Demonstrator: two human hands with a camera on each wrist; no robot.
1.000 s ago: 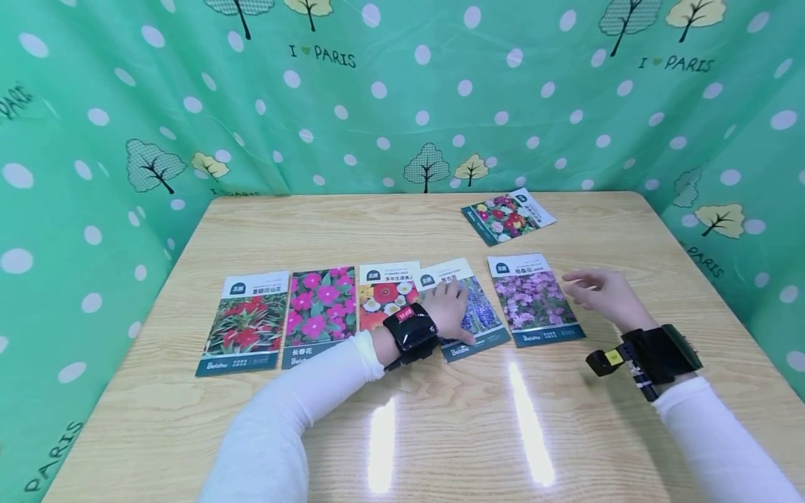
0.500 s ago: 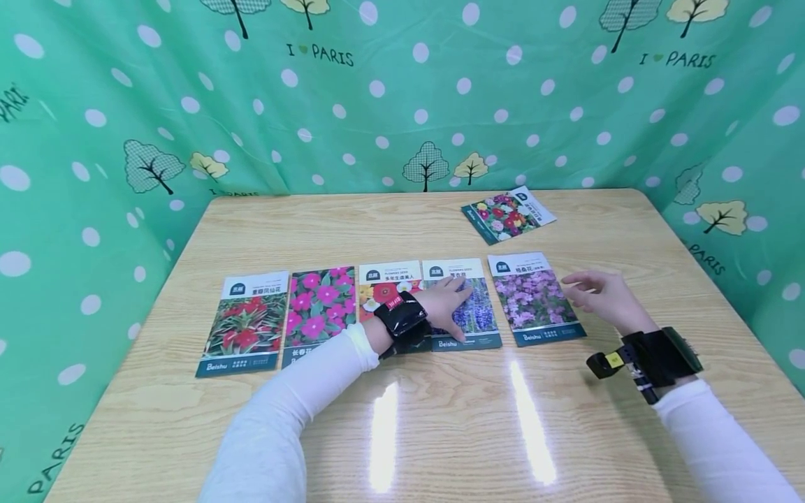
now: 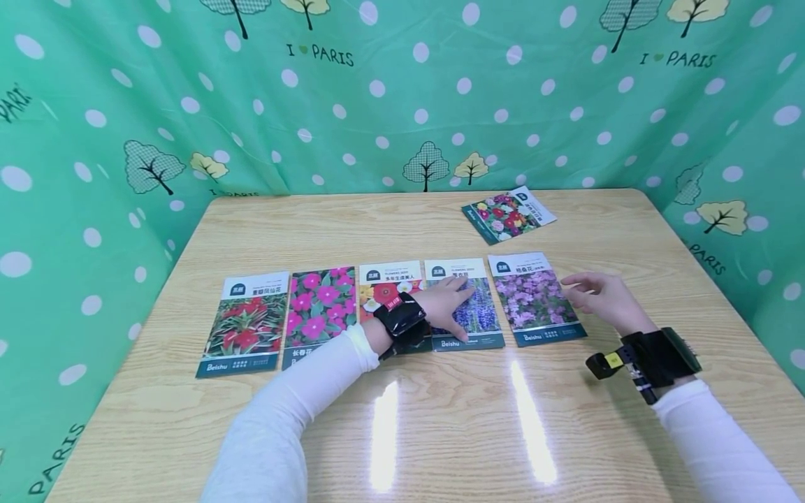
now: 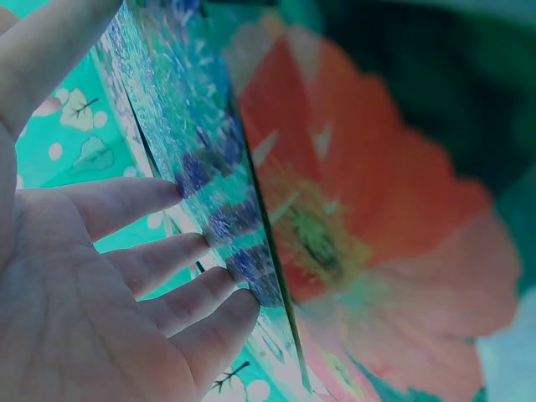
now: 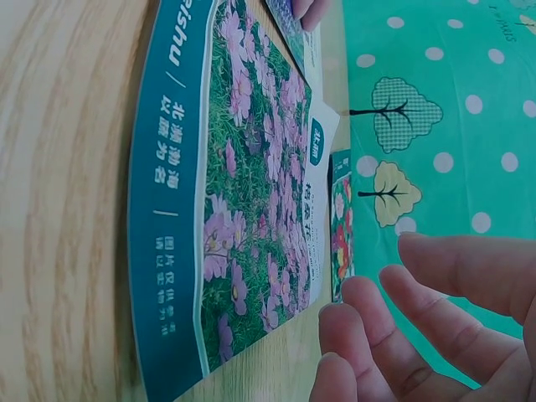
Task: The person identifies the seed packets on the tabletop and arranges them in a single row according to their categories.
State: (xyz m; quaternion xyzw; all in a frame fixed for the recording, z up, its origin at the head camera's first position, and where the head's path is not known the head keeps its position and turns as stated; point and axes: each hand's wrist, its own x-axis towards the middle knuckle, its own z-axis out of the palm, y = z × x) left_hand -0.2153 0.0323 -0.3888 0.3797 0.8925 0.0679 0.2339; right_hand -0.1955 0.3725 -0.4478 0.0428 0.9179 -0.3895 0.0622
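My left hand rests with spread fingers on a seed packet of purple-blue flower spikes. In the left wrist view the fingertips touch that packet's face, beside the large orange bloom of the poppy packet. My left wrist partly covers the poppy packet in the head view. To the right, my right hand hovers with loosely bent fingers near the right edge of the pink-purple cosmos packet. Nothing shows between those fingers in the right wrist view.
At the row's left end lie a red-flowered packet and a magenta-flowered packet. Farther back, a packet of mixed flowers lies at an angle on the wooden table. A green dotted curtain hangs behind.
My left hand has turned the purple-blue packet from a slant to nearly straight, its lower end moving left and away from me, beside the poppy packet. The right hand has hardly moved.
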